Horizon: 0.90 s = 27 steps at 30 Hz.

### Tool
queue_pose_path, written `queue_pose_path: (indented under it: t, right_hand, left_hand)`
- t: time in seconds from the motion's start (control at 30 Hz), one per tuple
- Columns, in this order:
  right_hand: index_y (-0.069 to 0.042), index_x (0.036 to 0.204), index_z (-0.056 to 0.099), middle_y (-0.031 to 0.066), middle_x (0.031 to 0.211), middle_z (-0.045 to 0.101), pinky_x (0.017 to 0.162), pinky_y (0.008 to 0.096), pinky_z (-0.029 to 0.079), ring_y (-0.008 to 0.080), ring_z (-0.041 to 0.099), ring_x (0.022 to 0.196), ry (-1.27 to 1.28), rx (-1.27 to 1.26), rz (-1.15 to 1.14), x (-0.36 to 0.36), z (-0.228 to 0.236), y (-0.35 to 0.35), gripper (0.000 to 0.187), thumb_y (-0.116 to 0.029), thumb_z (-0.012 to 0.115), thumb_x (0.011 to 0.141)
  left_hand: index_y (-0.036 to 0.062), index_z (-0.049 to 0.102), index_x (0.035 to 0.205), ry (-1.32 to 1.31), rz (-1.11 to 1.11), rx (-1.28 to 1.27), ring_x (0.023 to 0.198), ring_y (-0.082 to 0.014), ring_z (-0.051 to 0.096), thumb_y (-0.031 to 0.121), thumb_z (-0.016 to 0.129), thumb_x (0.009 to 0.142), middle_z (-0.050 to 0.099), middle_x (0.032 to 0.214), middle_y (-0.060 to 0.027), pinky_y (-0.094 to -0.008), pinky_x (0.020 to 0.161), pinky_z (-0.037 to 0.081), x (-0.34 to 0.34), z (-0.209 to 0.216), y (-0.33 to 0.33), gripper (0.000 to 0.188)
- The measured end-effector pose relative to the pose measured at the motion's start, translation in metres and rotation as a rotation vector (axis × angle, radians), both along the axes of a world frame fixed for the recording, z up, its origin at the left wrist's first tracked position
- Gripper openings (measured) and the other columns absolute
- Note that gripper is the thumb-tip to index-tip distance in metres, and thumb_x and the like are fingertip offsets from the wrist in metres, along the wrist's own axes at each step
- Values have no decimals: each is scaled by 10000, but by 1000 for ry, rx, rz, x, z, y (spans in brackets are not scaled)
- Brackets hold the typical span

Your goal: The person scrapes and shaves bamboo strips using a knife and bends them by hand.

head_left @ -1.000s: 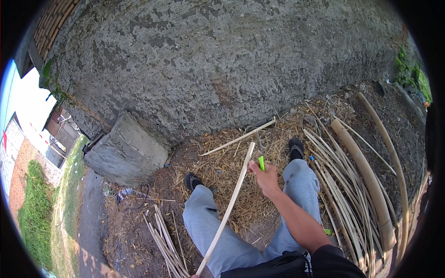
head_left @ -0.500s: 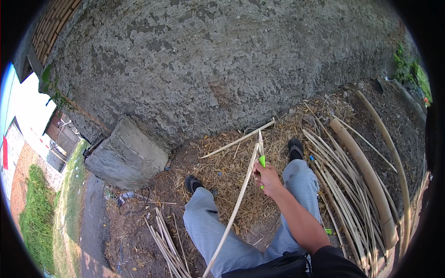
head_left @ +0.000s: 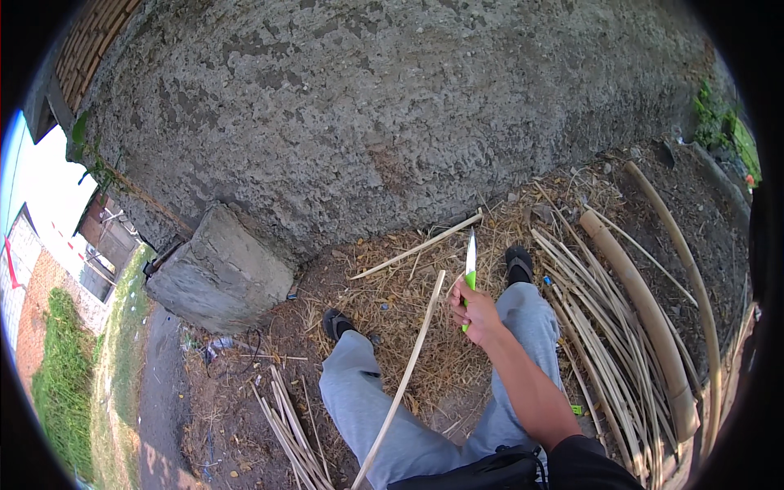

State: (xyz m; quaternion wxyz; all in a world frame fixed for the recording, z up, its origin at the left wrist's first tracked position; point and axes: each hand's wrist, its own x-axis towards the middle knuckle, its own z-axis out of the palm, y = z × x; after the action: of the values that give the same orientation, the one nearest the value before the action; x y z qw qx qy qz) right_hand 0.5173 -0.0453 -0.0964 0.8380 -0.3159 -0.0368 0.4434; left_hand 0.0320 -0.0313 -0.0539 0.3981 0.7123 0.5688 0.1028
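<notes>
My right hand (head_left: pixel 478 313) is closed around the green handle of a knife (head_left: pixel 471 258), its pale blade pointing up toward the wall. Just left of that hand rises the tip of a long bamboo strip (head_left: pixel 414 359), apart from the blade. The strip slants down across my left leg and leaves the picture at the lower edge. My left hand is out of view. Another pale bamboo strip (head_left: pixel 418 246) lies on the ground beyond the knife, near the foot of the wall.
Several split bamboo strips (head_left: pixel 600 327) lie right of my legs, beside a thick bamboo pole (head_left: pixel 641 314) and a curved pole (head_left: pixel 684 261). More strips (head_left: pixel 292 433) lie at lower left. A concrete block (head_left: pixel 224 269) leans by the rough grey wall (head_left: pixel 392 106). Dry shavings (head_left: pixel 416 327) cover the ground.
The knife blade has come away from the bamboo strip and now stands to its right. The strip's upper end has dropped lower, toward me. My right hand has shifted slightly right.
</notes>
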Motion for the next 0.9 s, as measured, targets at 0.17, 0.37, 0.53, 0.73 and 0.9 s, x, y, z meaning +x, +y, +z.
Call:
queue_pose_path:
  t: [0.17, 0.37, 0.53, 0.73, 0.9]
  right_hand:
    - [-78, 795, 598, 5, 680, 589, 413, 235, 269, 40, 399, 463, -351, -464, -271, 1, -2, 3, 308, -325, 612, 979]
    - [34, 952, 683, 70, 719, 654, 545, 329, 449, 168, 578, 565, -1056, -970, -190, 1, -21, 0, 435, -390, 731, 870]
    - [21, 876, 696, 108, 656, 635, 552, 360, 461, 209, 606, 577, -1246, -843, -507, -15, -11, 7, 373, -347, 747, 858]
    - [25, 954, 712, 88, 651, 630, 533, 318, 444, 126, 557, 562, -1061, -637, -366, -40, 13, 0, 342, -313, 705, 900]
    - [17, 947, 721, 25, 671, 645, 534, 292, 436, 107, 547, 568, -953, -515, -333, -48, 4, 3, 331, -310, 726, 893]
  left_hand:
    - [39, 672, 674, -18, 110, 48, 481, -74, 379, 285, 620, 954, 434, 505, 32, -291, 436, 281, 9, 9, -1, 376]
    - [25, 730, 1049, -128, -25, 324, 562, -89, 501, 235, 620, 959, 589, 683, 32, -278, 490, 393, -3, -14, 2, 253]
    - [16, 663, 1039, -59, -101, 305, 642, -229, 611, 273, 574, 972, 647, 767, -101, -368, 565, 465, 16, 0, 0, 280]
    - [27, 575, 968, 185, -234, 516, 751, -443, 612, 174, 500, 957, 629, 789, -223, -534, 655, 463, 55, 10, 3, 165]
    - [33, 524, 986, 215, -389, 446, 735, -471, 610, 176, 517, 945, 636, 787, -231, -551, 651, 462, 77, 5, 14, 148]
